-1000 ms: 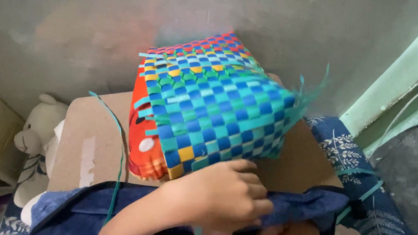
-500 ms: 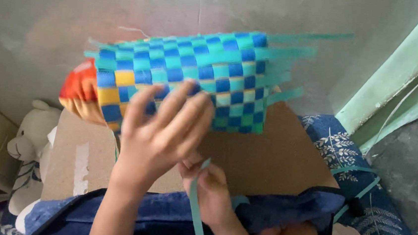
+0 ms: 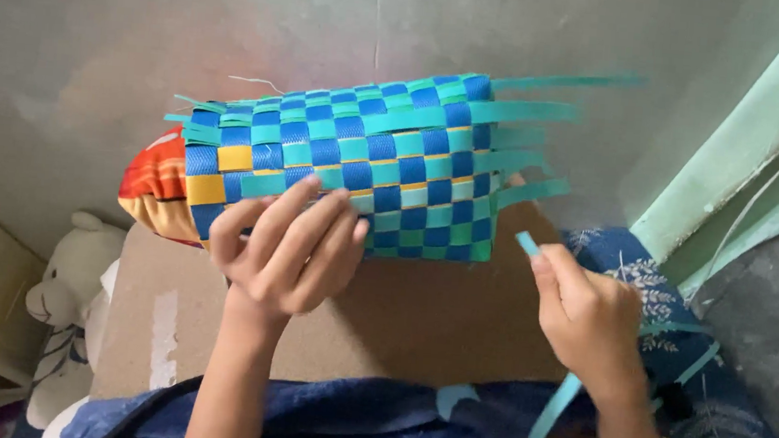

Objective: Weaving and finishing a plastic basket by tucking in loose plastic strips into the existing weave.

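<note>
A woven basket of blue, teal and yellow plastic strips lies on its side over a brown cardboard sheet, with loose teal strip ends sticking out to the right. My left hand presses flat against its near side, fingers spread and pointing up. My right hand is to the right of the basket and apart from it. It pinches a teal plastic strip whose tip shows above my fingers and whose length trails down past my wrist.
A red and orange cushion sits behind the basket's left end. A white stuffed bear lies at the left. Blue floral fabric and blue cloth cover my lap. A grey wall stands behind, a green frame at right.
The basket has been turned so its long side faces me. My left hand moved up onto it, and my right hand swung out to the right with the teal strip.
</note>
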